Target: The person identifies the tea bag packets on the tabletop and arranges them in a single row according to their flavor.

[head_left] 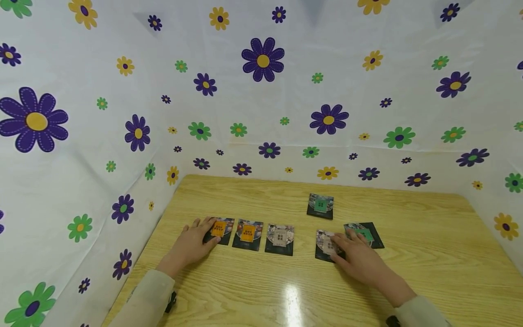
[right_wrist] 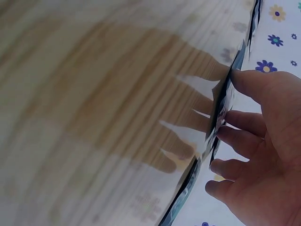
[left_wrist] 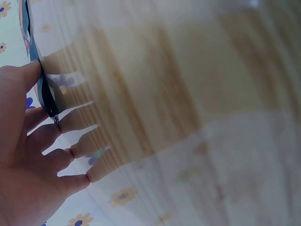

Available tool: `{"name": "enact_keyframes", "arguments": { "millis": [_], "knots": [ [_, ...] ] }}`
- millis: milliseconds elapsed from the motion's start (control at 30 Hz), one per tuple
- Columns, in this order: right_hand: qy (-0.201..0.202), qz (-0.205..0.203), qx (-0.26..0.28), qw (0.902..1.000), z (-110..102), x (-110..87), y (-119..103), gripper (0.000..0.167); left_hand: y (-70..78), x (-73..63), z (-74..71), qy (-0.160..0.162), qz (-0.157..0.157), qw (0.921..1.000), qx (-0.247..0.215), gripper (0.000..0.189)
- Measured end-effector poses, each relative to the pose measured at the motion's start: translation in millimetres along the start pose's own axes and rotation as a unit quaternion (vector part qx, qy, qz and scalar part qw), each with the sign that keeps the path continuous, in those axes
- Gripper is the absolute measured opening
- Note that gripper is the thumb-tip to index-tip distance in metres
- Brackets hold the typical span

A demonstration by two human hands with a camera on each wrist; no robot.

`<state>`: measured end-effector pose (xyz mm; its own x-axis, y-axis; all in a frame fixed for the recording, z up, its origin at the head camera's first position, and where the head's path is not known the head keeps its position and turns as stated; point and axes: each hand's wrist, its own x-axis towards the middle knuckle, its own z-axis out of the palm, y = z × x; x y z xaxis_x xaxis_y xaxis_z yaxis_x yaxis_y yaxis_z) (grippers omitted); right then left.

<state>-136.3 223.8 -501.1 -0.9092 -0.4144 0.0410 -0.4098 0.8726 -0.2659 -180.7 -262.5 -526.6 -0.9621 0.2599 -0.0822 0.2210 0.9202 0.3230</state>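
Several small flat square packets with dark borders and printed pictures are on the wooden table. My left hand (head_left: 191, 241) touches the leftmost orange-labelled packet (head_left: 219, 229), thumb at its near edge and index finger at its far left. In the left wrist view the other fingertips rest on the tabletop. Beside it lie a second orange-labelled packet (head_left: 247, 233) and a pale-labelled packet (head_left: 279, 238). My right hand (head_left: 359, 260) holds another pale-labelled packet (head_left: 324, 245) between thumb and fingers; the right wrist view shows this packet (right_wrist: 221, 106) tilted. My right fingers partly cover a green-labelled packet (head_left: 371, 235).
Another green-labelled packet (head_left: 320, 205) lies farther back. White flower-printed cloth (head_left: 261, 104) hangs behind the table and along both sides. The glossy wooden tabletop (head_left: 253, 286) reflects light near the front.
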Motion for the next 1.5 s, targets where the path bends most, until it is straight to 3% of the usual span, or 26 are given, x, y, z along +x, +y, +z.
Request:
{"name": "enact_keyframes", "arguments": {
  "millis": [867, 1500],
  "knots": [
    [-0.009, -0.035, 0.024, 0.9990, 10, 29.9, -24, 0.051, 2.1, -1.8, -2.9, 0.006, 0.004, 1.0000, 0.000, 0.070],
    [-0.016, -0.034, 0.028, 0.9989, 11, 32.5, -28, 0.051, 1.8, -2.1, -3.1, 0.002, 0.002, 1.0000, -0.001, 0.070]
  ]
}}
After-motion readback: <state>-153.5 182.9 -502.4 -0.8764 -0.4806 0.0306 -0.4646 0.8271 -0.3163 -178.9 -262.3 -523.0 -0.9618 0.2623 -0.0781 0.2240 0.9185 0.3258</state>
